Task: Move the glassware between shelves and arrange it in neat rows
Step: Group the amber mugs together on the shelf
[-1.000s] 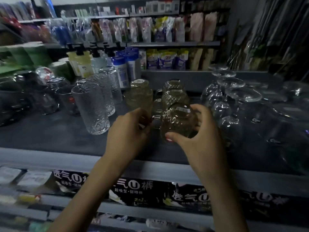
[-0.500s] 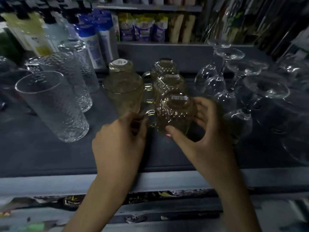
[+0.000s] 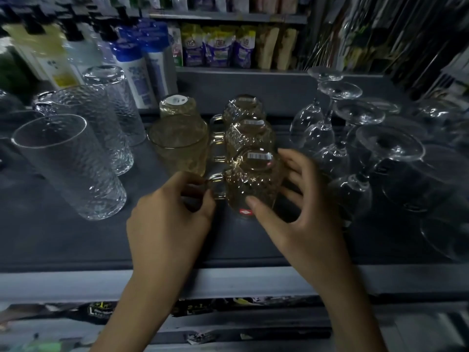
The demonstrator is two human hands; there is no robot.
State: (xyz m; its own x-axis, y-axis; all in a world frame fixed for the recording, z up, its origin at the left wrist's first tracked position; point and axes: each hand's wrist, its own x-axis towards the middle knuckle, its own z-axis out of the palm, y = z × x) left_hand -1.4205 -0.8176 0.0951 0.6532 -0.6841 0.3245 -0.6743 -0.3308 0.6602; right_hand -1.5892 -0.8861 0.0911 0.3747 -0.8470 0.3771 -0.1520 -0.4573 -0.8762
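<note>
Left hand (image 3: pixel 172 224) pinches the handle of the front amber mug (image 3: pixel 251 189) between thumb and curled fingers (image 3: pixel 200 182), while right hand (image 3: pixel 299 224) cups its body, thumb on the near side, fingers spread round the far side. The mug sits base up near the front of the dark shelf (image 3: pixel 63 245), heading a row of two more amber mugs (image 3: pixel 250 138). Amber tumblers (image 3: pixel 177 146) are just left, clear textured tumblers (image 3: pixel 71 166) farther left, upturned wine glasses (image 3: pixel 390 141) right, blue-capped bottles (image 3: pixel 137 69) behind.
</note>
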